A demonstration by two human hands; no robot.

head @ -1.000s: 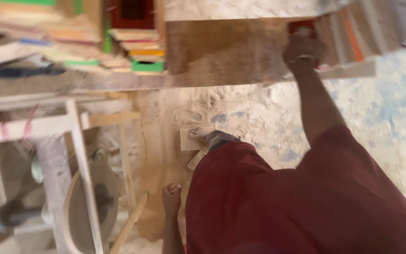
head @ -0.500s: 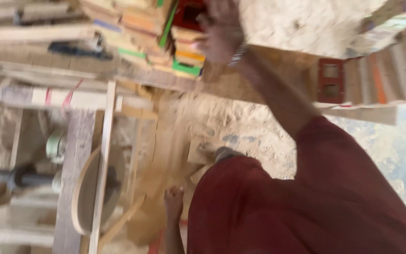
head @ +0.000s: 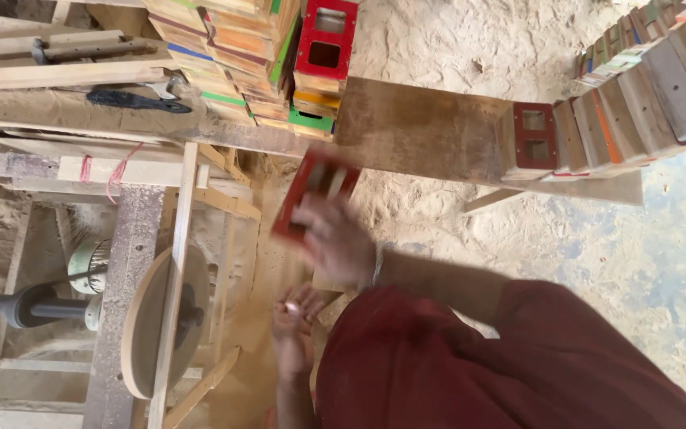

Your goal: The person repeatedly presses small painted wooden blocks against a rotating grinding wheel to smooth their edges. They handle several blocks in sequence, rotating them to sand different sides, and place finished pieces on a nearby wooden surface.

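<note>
The right hand grips a red block with 2 cut-outs, fingers curled over its lower edge, blurred in motion, at 12 o'clock from the left hand. The left hand hangs low by the knee, fingers loosely bent – whether it holds anything I cannot tell. The sanding disc sits at 9 o'clock. The risk, I judge: a fast swing with a partial grip could let the block slip onto the sand. Half a second ago the right hand was up at the stack – now it is down, block in hand.
</note>
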